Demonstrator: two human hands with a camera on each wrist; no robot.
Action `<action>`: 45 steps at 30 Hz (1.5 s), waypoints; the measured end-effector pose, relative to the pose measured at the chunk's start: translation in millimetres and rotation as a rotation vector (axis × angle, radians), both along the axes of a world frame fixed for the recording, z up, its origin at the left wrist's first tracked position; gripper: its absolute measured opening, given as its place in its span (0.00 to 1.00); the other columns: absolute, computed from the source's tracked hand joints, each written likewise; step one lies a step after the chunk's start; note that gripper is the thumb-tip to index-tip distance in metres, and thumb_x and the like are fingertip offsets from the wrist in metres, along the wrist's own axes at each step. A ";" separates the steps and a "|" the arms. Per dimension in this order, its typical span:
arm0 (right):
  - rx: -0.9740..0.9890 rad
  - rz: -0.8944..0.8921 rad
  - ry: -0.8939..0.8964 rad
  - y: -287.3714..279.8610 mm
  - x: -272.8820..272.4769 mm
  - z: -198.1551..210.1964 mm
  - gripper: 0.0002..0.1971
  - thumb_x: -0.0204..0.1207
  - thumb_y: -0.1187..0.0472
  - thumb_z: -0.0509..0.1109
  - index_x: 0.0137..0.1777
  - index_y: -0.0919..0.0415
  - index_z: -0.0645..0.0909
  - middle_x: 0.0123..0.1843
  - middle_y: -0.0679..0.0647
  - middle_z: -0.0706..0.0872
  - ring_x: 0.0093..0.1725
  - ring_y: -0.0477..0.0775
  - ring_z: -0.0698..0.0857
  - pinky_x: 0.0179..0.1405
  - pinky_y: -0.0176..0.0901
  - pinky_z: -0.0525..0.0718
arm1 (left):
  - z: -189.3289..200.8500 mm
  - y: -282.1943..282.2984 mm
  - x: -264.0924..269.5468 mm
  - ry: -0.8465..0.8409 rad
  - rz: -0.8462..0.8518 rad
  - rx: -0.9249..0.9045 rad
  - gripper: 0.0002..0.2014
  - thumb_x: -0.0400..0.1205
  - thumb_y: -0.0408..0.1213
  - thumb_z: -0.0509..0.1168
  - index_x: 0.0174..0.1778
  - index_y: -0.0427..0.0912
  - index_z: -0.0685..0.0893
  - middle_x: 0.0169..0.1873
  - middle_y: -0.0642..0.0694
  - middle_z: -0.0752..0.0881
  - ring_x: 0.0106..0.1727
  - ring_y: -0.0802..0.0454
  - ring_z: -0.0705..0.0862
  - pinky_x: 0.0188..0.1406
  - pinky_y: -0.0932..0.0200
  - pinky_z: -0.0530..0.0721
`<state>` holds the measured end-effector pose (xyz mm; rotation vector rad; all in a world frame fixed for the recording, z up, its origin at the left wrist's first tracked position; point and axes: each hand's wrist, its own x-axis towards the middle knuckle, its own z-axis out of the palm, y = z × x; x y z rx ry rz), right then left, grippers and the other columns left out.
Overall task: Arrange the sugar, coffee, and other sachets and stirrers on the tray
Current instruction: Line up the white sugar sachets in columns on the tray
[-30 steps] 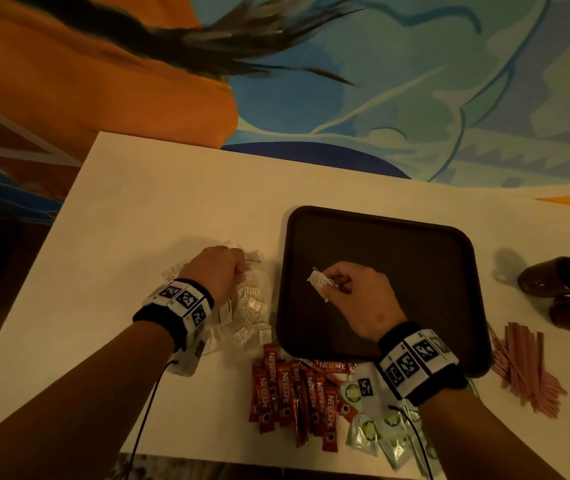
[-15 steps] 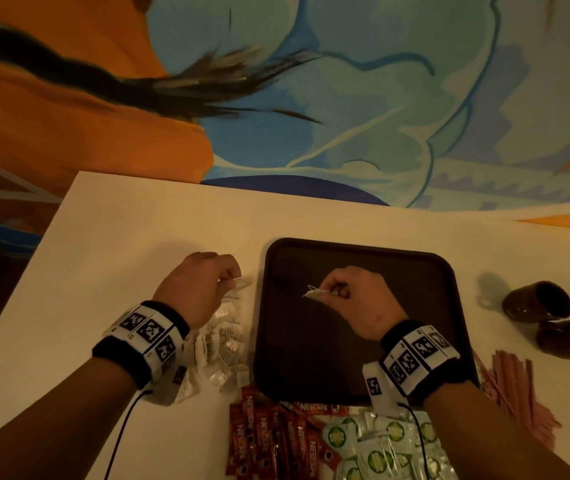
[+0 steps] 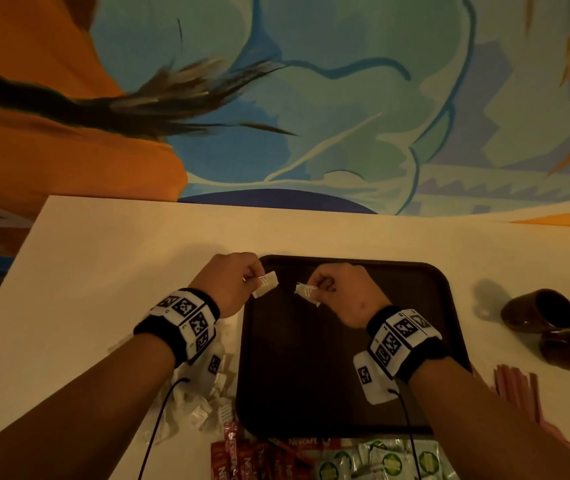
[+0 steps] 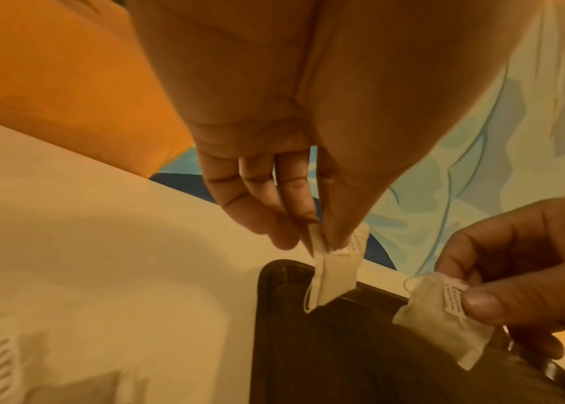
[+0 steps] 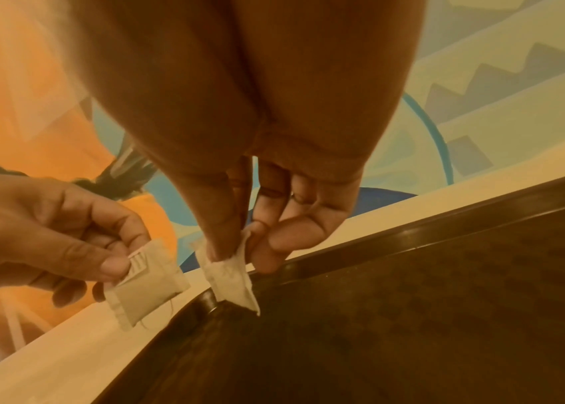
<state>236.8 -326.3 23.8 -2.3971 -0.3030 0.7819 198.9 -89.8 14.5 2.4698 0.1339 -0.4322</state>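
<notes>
A dark brown tray (image 3: 311, 375) lies on the pale table and holds nothing. My left hand (image 3: 254, 277) pinches a small white sachet (image 3: 265, 283) above the tray's far left corner. Just to its right, my right hand (image 3: 316, 287) pinches a second white sachet (image 3: 306, 292) over the tray. In the left wrist view, thumb and fingers of the left hand (image 4: 322, 232) hold the first sachet (image 4: 334, 276) by its top edge. The right wrist view shows the right hand (image 5: 236, 246) holding the second sachet (image 5: 232, 281) the same way, hanging over the tray (image 5: 412, 300).
A pile of white sachets (image 3: 200, 407) lies left of the tray. Red coffee sticks (image 3: 242, 459) and green-printed sachets (image 3: 390, 459) sit at its near edge. Pink stirrers (image 3: 518, 389) and two brown cups (image 3: 539, 310) on their sides are to the right.
My left hand has lifted a white sachet off the pile and moved right to the tray's far left corner. My right hand has carried its sachet farther back and left.
</notes>
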 end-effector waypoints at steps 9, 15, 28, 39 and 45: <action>-0.029 0.028 0.007 4.9 28.2 -13.2 0.06 0.84 0.59 0.72 0.56 0.49 0.87 0.53 0.47 0.88 0.50 0.45 0.86 0.47 0.37 0.82 | -14.0 -11.1 28.8 0.095 -0.016 -0.028 0.06 0.84 0.38 0.70 0.56 0.48 0.88 0.51 0.49 0.90 0.51 0.52 0.87 0.47 0.63 0.79; -0.056 0.062 -0.024 13.8 44.1 -24.6 0.06 0.84 0.58 0.72 0.57 0.51 0.88 0.52 0.48 0.88 0.50 0.47 0.85 0.46 0.37 0.81 | -25.9 -10.2 43.4 0.095 -0.019 0.000 0.05 0.84 0.39 0.70 0.54 0.49 0.88 0.51 0.49 0.90 0.51 0.52 0.87 0.49 0.60 0.81; -0.141 0.027 -0.127 40.1 75.4 -46.1 0.03 0.81 0.58 0.76 0.52 0.51 0.86 0.50 0.51 0.88 0.46 0.53 0.87 0.49 0.46 0.87 | -50.9 -7.6 60.3 -0.010 0.029 0.065 0.06 0.83 0.38 0.68 0.51 0.53 0.89 0.49 0.47 0.89 0.49 0.47 0.87 0.54 0.45 0.88; -0.145 0.042 -0.145 41.8 81.2 -45.2 0.06 0.83 0.59 0.73 0.56 0.55 0.90 0.51 0.52 0.88 0.49 0.53 0.86 0.49 0.42 0.83 | -55.8 -8.9 66.9 -0.065 0.030 0.072 0.07 0.82 0.38 0.68 0.50 0.54 0.90 0.49 0.47 0.86 0.50 0.47 0.86 0.54 0.45 0.88; -0.116 0.017 -0.142 41.9 81.7 -47.1 0.02 0.81 0.58 0.76 0.51 0.53 0.88 0.51 0.52 0.87 0.47 0.54 0.87 0.49 0.47 0.90 | -56.6 -9.2 66.0 -0.082 0.034 0.079 0.07 0.83 0.37 0.69 0.52 0.54 0.90 0.50 0.49 0.86 0.50 0.49 0.85 0.54 0.46 0.87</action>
